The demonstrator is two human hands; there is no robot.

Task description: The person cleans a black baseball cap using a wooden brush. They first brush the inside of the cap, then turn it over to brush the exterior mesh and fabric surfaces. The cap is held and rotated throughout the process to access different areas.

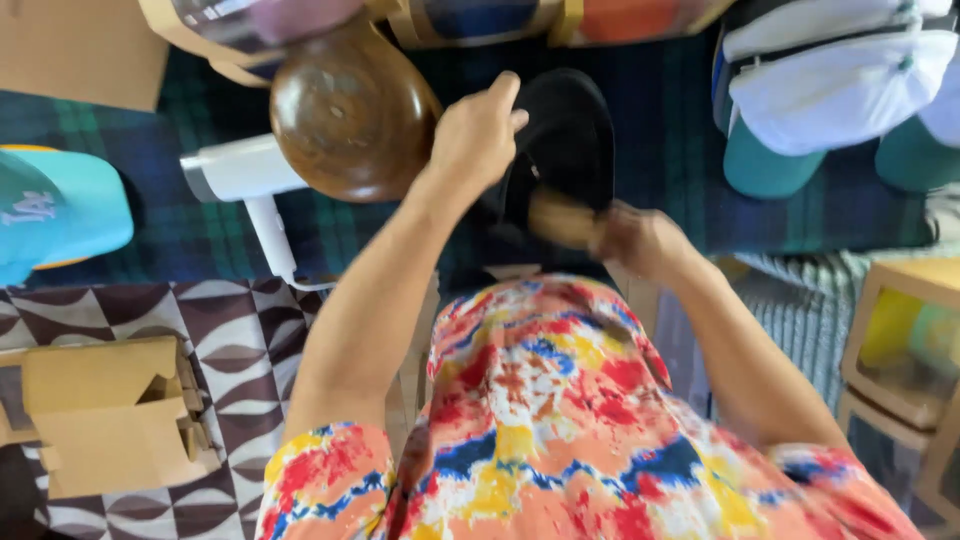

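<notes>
My left hand (478, 132) is closed on the edge of a black cap (570, 140) that lies on the dark plaid cloth (660, 150). Blurred by motion, my right hand (640, 240) grips a light wooden handle (558, 218) that rests against the cap's near side; the tool's working end is hidden. Just left of my left hand sits a rounded brown wooden form (350, 115). My tie-dye shirt fills the lower middle of the view.
A white handheld appliance (245, 175) with a cord lies left of the wooden form. A teal cap (55, 205) sits far left, stacked white and teal caps (830, 90) at top right. Cardboard boxes (110, 415) lie lower left, windowed boxes (905, 350) at right.
</notes>
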